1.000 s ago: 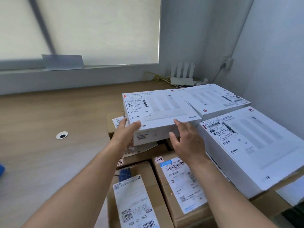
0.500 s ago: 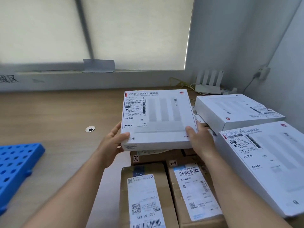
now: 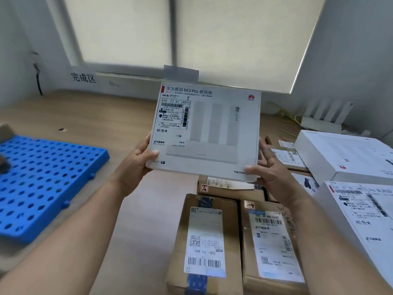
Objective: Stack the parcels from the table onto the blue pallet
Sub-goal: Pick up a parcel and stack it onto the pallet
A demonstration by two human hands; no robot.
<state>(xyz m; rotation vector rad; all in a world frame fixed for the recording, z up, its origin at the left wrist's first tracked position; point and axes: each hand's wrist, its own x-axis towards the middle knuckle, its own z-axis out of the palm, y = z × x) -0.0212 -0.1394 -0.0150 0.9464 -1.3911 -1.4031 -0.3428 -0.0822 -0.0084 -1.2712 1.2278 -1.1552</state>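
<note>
Both hands gripped the white router box [image 3: 209, 133], the left hand [image 3: 136, 160] at its near-left corner, the right hand [image 3: 269, 173] at its near-right corner. It hung tilted above the brown parcels [image 3: 212, 241]; the blue pallet [image 3: 42, 184] lay well left.

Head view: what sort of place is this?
Likely an office room set up as a parcel-sorting station: courier-labelled cardboard parcels and white boxes crowd a wooden table, a blue pallet lies on it, and a wall sign reads 完成区 (finished area).

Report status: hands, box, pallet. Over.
Left hand and right hand gripping white router box, held above the brown parcels. Blue pallet to the left. Blurred brown object at its left edge.
</note>
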